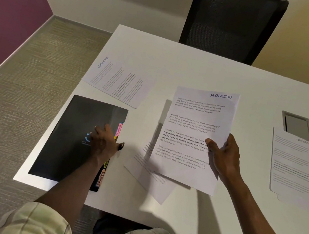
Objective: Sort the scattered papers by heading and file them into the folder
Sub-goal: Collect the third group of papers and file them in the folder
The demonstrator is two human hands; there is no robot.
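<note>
ADMIN sheet (194,131) pinched in right hand (224,157); folder (76,140) lies leftward, left hand (102,141) pressing flat at its tabbed edge.

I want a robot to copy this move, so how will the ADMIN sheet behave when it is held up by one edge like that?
The ADMIN sheet is probably light and floppy: the right hand pinches only its right edge, and the sheet looks slightly bowed. Its free left side would likely droop or flutter if moved fast. It may also slide easily over the loose paper under it.
</note>
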